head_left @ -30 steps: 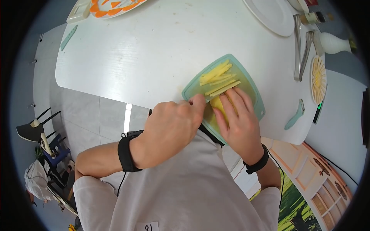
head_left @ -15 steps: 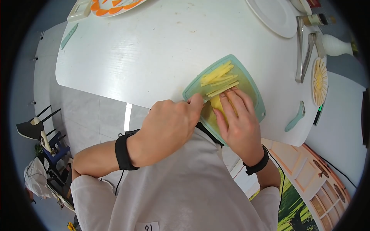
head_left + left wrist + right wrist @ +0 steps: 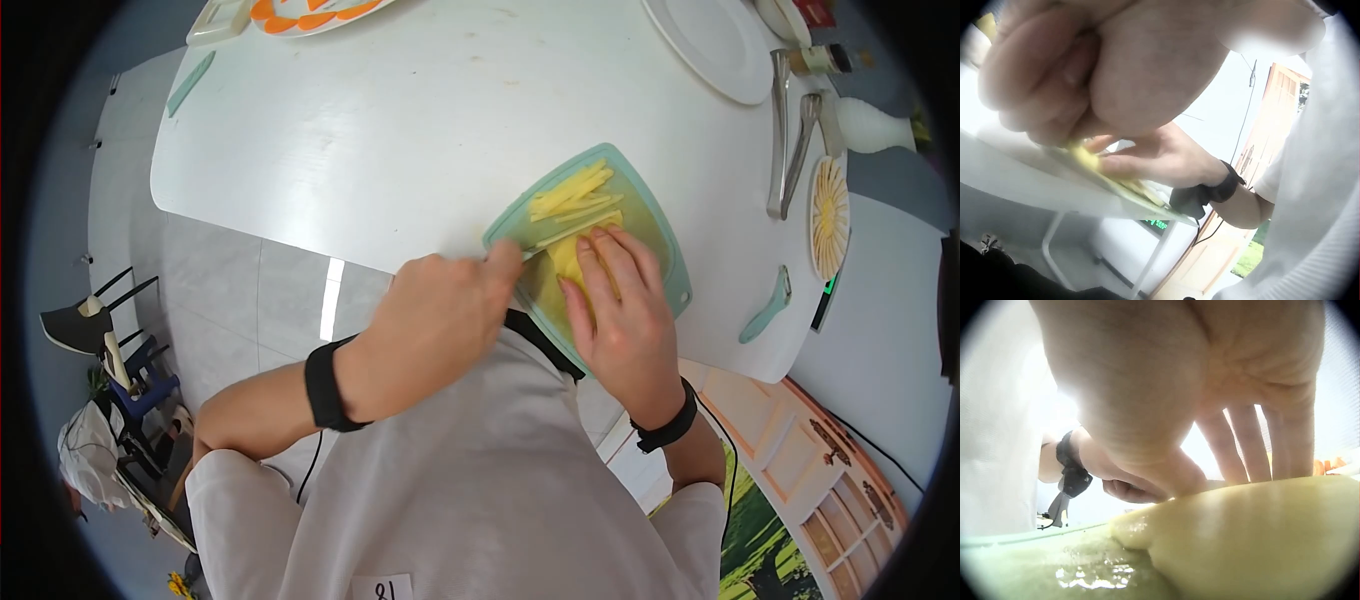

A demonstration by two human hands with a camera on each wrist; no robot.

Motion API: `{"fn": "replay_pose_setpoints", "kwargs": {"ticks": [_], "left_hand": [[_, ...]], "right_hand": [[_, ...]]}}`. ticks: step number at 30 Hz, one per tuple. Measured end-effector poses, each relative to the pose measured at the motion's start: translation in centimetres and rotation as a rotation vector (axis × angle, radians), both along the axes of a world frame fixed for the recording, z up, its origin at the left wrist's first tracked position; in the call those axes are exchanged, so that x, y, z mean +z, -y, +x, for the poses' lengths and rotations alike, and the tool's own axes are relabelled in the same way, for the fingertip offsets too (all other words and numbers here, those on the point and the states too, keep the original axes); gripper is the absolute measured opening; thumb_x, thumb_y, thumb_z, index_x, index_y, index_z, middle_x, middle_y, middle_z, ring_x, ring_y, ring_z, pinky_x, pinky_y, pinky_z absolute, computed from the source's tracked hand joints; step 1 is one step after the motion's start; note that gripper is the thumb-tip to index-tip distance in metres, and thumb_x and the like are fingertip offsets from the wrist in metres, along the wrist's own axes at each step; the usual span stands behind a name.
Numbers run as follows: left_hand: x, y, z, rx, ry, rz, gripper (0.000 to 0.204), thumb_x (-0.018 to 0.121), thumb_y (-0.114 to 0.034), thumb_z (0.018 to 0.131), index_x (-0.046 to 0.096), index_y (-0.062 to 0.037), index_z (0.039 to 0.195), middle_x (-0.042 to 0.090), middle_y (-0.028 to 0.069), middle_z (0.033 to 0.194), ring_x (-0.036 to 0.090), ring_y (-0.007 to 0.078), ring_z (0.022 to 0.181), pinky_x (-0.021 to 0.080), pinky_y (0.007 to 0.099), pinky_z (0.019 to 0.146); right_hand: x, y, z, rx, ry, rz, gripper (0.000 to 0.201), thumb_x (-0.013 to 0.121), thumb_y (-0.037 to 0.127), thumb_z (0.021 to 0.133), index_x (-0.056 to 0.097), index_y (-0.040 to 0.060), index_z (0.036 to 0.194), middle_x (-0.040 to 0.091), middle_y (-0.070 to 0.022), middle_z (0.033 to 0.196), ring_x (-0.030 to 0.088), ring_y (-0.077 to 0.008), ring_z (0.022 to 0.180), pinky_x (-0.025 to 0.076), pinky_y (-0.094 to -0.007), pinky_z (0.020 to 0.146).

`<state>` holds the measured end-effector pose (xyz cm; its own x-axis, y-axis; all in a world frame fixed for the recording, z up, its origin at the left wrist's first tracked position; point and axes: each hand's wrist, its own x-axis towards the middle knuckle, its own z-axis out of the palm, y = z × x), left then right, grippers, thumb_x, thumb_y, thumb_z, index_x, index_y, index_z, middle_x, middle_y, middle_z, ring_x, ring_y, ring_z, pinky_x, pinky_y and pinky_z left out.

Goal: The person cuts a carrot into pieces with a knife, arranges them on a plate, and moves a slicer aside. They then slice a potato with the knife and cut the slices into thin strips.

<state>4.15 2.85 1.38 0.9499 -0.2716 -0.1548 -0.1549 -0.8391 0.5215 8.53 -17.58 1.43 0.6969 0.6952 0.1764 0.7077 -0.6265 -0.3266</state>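
Note:
In the head view, a peeled yellow potato [image 3: 563, 262] lies on a green-rimmed cutting board [image 3: 652, 222] at the table's front edge. Thin yellow strips [image 3: 570, 192] are spread on the board's far part. My left hand [image 3: 430, 322], fingers curled, grips a knife [image 3: 531, 254]; only a sliver of blade shows beside the potato. The right hand [image 3: 630, 320] presses the potato down with fingers and thumb spread. Its fairly straight fingers meet the top of the potato's smooth, pale flank in the right wrist view. Wet drops glisten on the board beside it.
To the right on the table lie a green-handled peeler [image 3: 768, 308], metal tongs [image 3: 782, 140] and an oval fluted dish [image 3: 828, 218]. A white plate [image 3: 715, 45] stands farther back. At the far left are a plate of orange slices [image 3: 318, 20] and a green strip-shaped thing [image 3: 190, 85].
The knife hand has drawn back slightly toward the left and is blurred. My right fingertips have slid back a little from the front strip, exposing more potato. The head view has shifted slightly.

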Motion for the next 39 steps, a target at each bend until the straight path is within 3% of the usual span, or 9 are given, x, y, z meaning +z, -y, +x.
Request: {"fn": "replay_pose_setpoints", "kwargs": {"ticks": [6,13,19,28,39], "left_hand": [[1.3,1.3,1.7,-0.057,-0.028,0.05,0.013,0.058,-0.002,0.088,0.049,-0.0011,0.097,0.058,0.0125,0.058,0.061,0.0323,0.052,0.047,0.0416,0.046],[0.9,-2.1,-2.6,-0.001,-0.077,0.067,0.008,0.057,0.0,0.088,0.051,-0.0011,0.093,0.058,0.0143,0.058,0.06,0.0342,0.053,0.048,0.0429,0.049],[1.4,-2.0,-1.4,0.061,-0.041,-0.14,0.014,0.06,-0.004,0.095,0.049,-0.0011,0.086,0.053,0.0173,0.058,0.055,0.0366,0.05,0.044,0.0431,0.046],[1.0,0.7,-0.4,-0.027,0.028,0.075,0.017,0.057,-0.013,0.099,0.047,-0.0026,0.091,0.055,0.0099,0.055,0.056,0.0295,0.044,0.044,0.0393,0.042],[1.9,0.1,-0.4,-0.048,0.032,0.084,0.011,0.059,-0.005,0.091,0.049,-0.0008,0.095,0.057,0.0113,0.058,0.058,0.0295,0.047,0.045,0.0389,0.043]], "right_hand": [[0.2,0.0,0.0,0.01,0.007,-0.015,0.037,0.073,0.006,0.085,0.064,-0.0134,0.116,0.059,-0.0223,0.123,0.056,-0.0377,0.119,0.052,-0.0417,0.098],[0.1,-0.1,-0.2,-0.005,0.017,0.012,0.035,0.073,0.006,0.086,0.064,-0.013,0.114,0.058,-0.0217,0.122,0.056,-0.0363,0.119,0.055,-0.04,0.095],[0.1,-0.1,-0.1,-0.007,0.026,0.015,0.034,0.073,0.006,0.086,0.064,-0.0124,0.114,0.058,-0.021,0.122,0.057,-0.0357,0.119,0.055,-0.0395,0.094],[0.1,-0.1,-0.2,-0.015,0.01,0.014,0.038,0.073,0.005,0.086,0.062,-0.0123,0.118,0.056,-0.0218,0.128,0.056,-0.0366,0.121,0.054,-0.0408,0.097],[0.0,0.0,-0.2,-0.006,0.002,0.017,0.039,0.074,0.004,0.084,0.062,-0.0136,0.117,0.058,-0.0222,0.125,0.056,-0.0372,0.121,0.053,-0.0413,0.097]]}}
